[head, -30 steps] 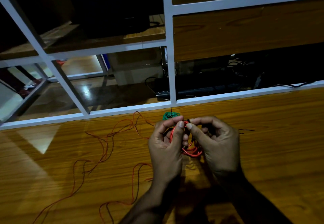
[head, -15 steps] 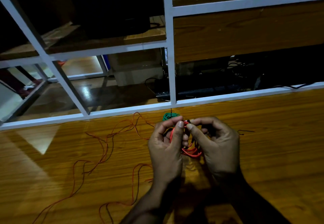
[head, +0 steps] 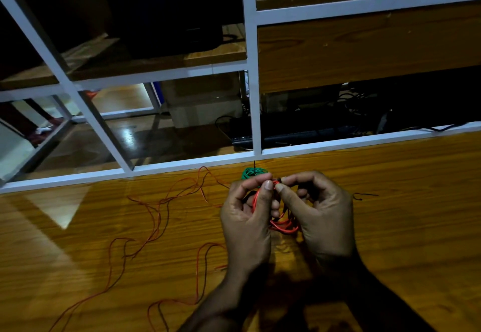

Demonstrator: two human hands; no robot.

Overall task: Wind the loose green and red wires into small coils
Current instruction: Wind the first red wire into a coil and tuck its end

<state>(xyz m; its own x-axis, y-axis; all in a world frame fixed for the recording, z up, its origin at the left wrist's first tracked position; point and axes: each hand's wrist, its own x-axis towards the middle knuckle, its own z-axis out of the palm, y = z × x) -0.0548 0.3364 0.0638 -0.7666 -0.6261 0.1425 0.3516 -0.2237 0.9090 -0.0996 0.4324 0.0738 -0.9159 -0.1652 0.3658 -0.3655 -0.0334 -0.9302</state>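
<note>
— Has anything shifted since a second ago?

— Hardly anything: both hands stay where they were above the wooden table, and the coil between them has not visibly changed.

— What are the hands doing?

— The left hand has its fingers curled, thumb and forefinger pinching the top of the red wire coil. The right hand is curled as well, its thumb and forefinger meeting the left's at the coil's top, where a small dark tip shows.

— How does the coil lie?

— It hangs between the palms, long axis running roughly from 12 o'clock down to 6 o'clock, its lower loops bulging out at the bottom towards the right palm.

— And the rest of the red wire?

— The loose red wire trails over the table from the hands out to 9 o'clock and on to 7 o'clock, in slack bends, running off the lower edge of the view.

— The green one?

— A green wire coil lies on the table at 12 o'clock from the hands, just beyond the left fingertips — close to the white frame.

— Anything held in the shelves behind?

— The lower bay at 1 o'clock holds a long dark unit with tangled black cables; the upper bay at 11 o'clock holds a dark box, too dim to name. A short black wire lies on the table at 3 o'clock.
</note>
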